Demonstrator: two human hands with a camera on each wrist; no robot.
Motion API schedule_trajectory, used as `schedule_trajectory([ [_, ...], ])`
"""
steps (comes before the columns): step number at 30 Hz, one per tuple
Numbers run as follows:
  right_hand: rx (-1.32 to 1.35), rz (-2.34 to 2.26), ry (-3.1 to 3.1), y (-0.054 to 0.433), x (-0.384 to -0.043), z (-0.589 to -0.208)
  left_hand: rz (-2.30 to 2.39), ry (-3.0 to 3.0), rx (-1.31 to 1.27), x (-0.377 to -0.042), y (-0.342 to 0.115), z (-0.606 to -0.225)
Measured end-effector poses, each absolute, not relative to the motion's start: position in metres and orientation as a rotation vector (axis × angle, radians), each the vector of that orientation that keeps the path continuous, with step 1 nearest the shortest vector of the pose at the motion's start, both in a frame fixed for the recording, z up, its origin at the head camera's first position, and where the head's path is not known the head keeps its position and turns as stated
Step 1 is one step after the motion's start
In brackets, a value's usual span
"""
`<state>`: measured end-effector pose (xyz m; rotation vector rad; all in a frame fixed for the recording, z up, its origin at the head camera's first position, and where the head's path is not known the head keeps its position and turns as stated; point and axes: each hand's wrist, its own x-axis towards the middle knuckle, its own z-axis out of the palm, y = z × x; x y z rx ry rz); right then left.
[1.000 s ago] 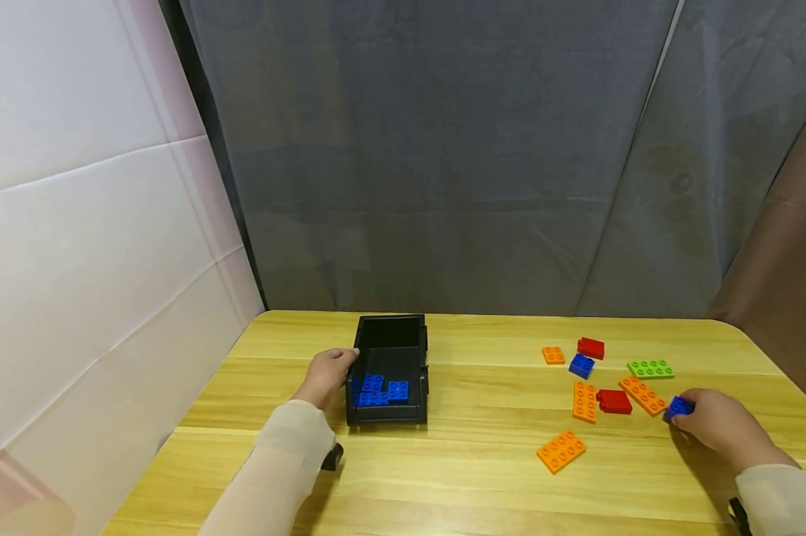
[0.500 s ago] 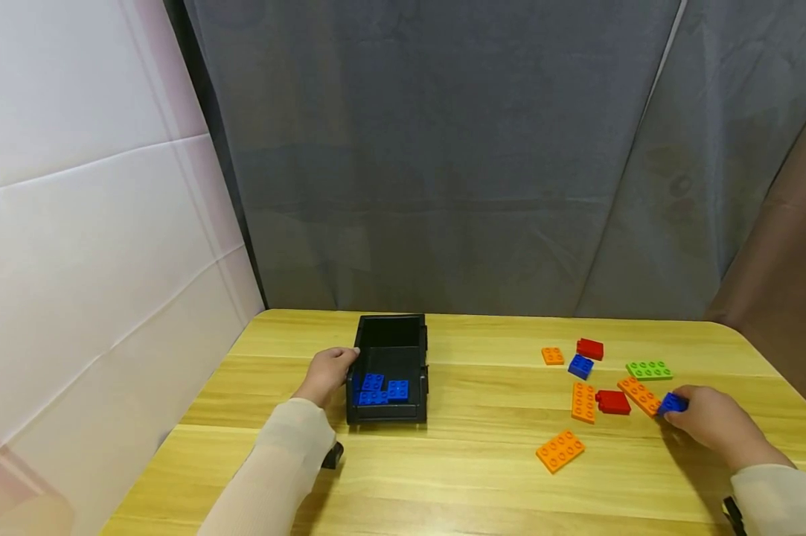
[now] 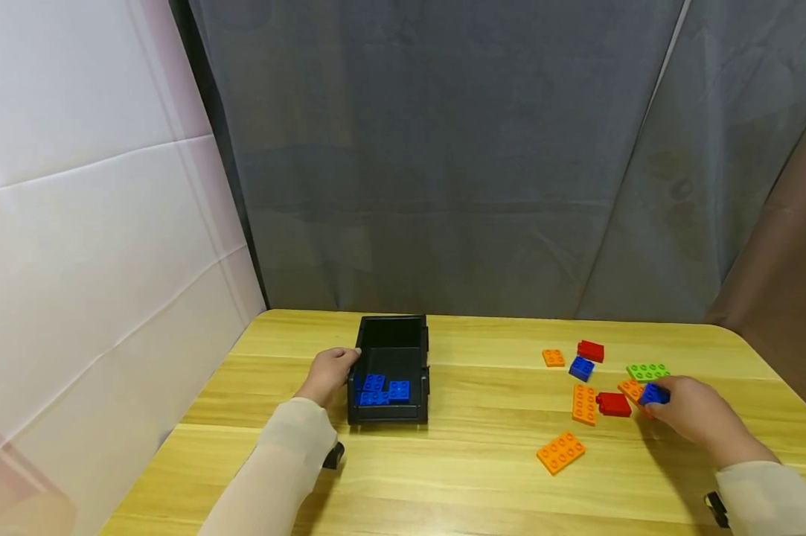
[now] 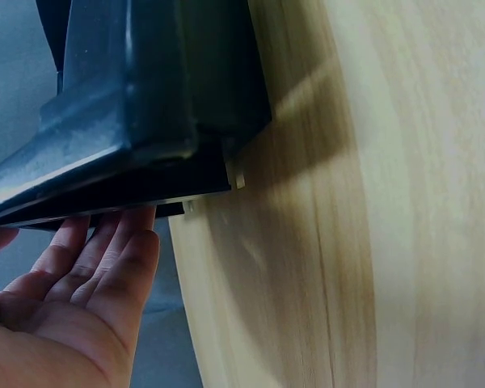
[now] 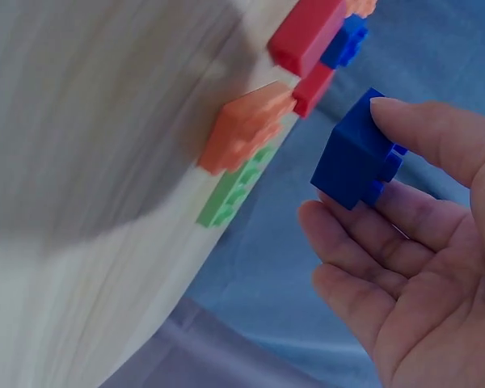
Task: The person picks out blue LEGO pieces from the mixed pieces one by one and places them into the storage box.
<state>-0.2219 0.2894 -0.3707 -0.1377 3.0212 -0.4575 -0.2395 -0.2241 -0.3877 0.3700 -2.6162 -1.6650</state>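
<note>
My right hand (image 3: 697, 415) pinches a blue building brick (image 5: 353, 152) between thumb and fingers. In the head view this brick overlaps an orange brick (image 3: 630, 388); the right wrist view shows it lifted off the table. At the left, a black plastic bin (image 3: 420, 372) holds several blue bricks (image 3: 374, 398) at its near end. My left hand (image 3: 329, 376) grips the bin's left side, thumb at the rim. From the left wrist, its fingers (image 4: 117, 259) reach up under the black rim (image 4: 56, 174).
Right of centre lie a loose blue brick (image 3: 581, 368), red bricks (image 3: 591, 351) (image 3: 613, 404), a green brick (image 3: 647, 372) and several orange bricks (image 3: 560, 452) on the wooden table (image 3: 469, 476). A grey curtain (image 3: 429, 164) hangs behind the table.
My right hand has moved left and slightly away from me with the blue brick, from beside the orange brick to over it. The left hand and bin have stayed put.
</note>
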Motion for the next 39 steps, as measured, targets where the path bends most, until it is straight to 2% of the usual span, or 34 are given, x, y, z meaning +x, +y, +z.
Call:
schedule_trajectory([
  [22,-0.167,-0.534,2.978,0.236,-0.223,-0.360,-1.676,-2.630,0.403,-0.240,-0.222,-0.387],
  [39,-0.310,-0.529,3.007,0.202,-0.227,-0.354,-1.661,-2.632,0.380,-0.239,-0.223,-0.388],
])
